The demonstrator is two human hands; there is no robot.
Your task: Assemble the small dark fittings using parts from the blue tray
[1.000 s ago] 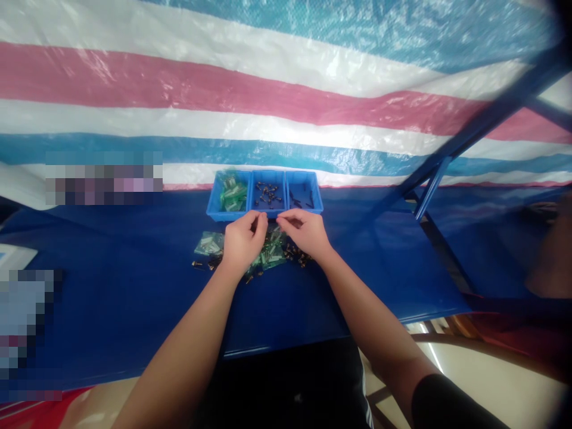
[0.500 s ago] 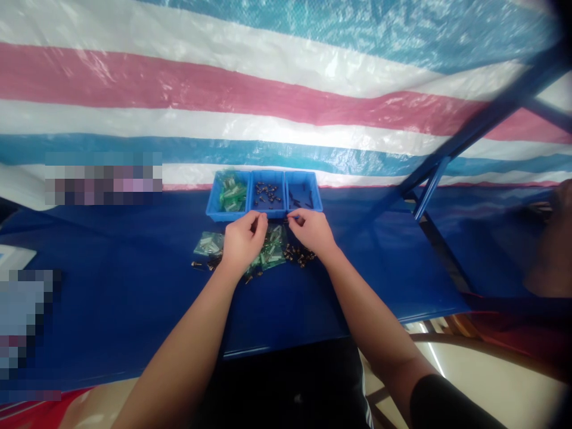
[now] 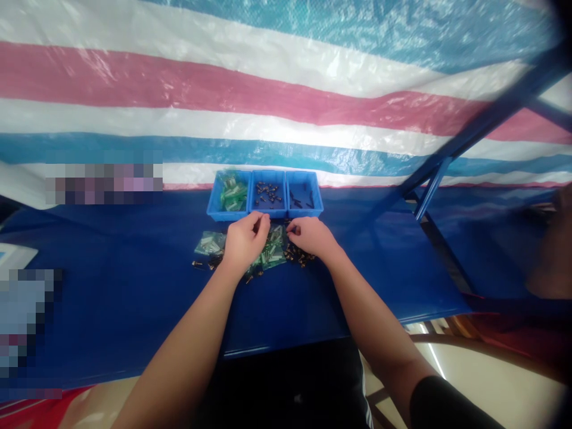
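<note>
My left hand (image 3: 245,238) is closed in a pinch just in front of the middle blue bin (image 3: 269,213); whatever its fingers hold is too small to make out. Opposite it, my right hand (image 3: 310,233) has its thumb and fingertips together, low over a pile of small dark and brass-coloured metal parts (image 3: 300,257). Between and below the hands lie green-tinted plastic bags (image 3: 273,255) of silvery pieces. Another such bag (image 3: 210,243) rests left of my left hand, with a few loose metal parts (image 3: 197,264) beside it.
The left blue bin (image 3: 215,213) holds green plastic bags, the middle one small metal parts, and the right bin (image 3: 318,205) dark slim pieces. Behind the blue table (image 3: 134,298) hangs a striped plastic sheet (image 3: 286,101). A blue metal frame (image 3: 431,187) stands at the right, near a blurred person.
My right hand has drawn back slightly from the right bin and sits lower over the pile. My left hand keeps its pinch almost in place.
</note>
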